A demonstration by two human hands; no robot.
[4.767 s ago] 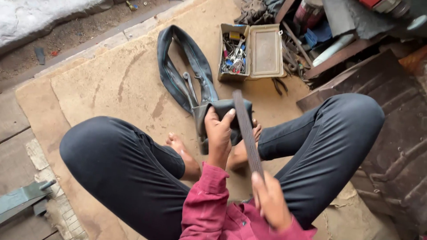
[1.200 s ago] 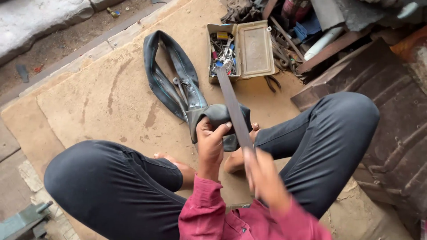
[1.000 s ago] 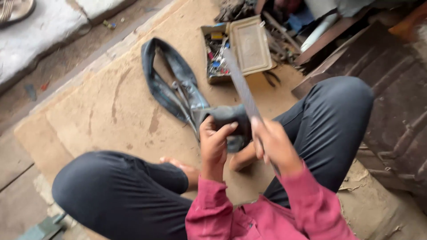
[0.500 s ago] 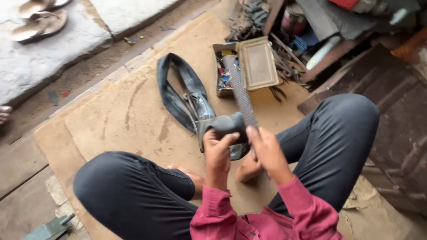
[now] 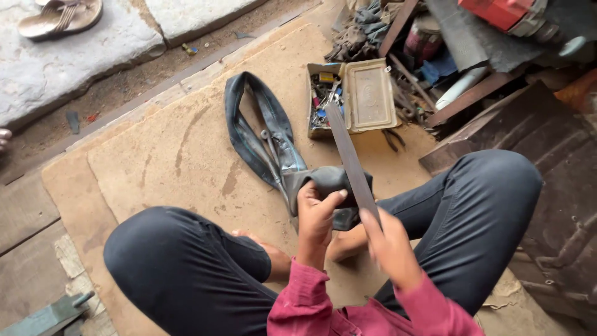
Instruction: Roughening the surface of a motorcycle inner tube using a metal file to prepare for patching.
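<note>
Mid-frame, your left hand point(image 5: 317, 214) pinches the folded black inner tube point(image 5: 326, 186); your right hand point(image 5: 392, 249) grips the flat file point(image 5: 349, 158) laid across it. Filing looks underway, unfinished; no patch shows yet.

An open metal toolbox point(image 5: 357, 96) is sitting at twelve o'clock on the brown mat point(image 5: 174, 155); a sandal point(image 5: 59, 15) is lying at ten o'clock.

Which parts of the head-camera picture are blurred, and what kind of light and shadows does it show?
Head view: the right hand is motion-blurred; the left hand, the rubber tube and the open tool box are sharp; the light is soft and even, with faint shadows and no glare.
</note>
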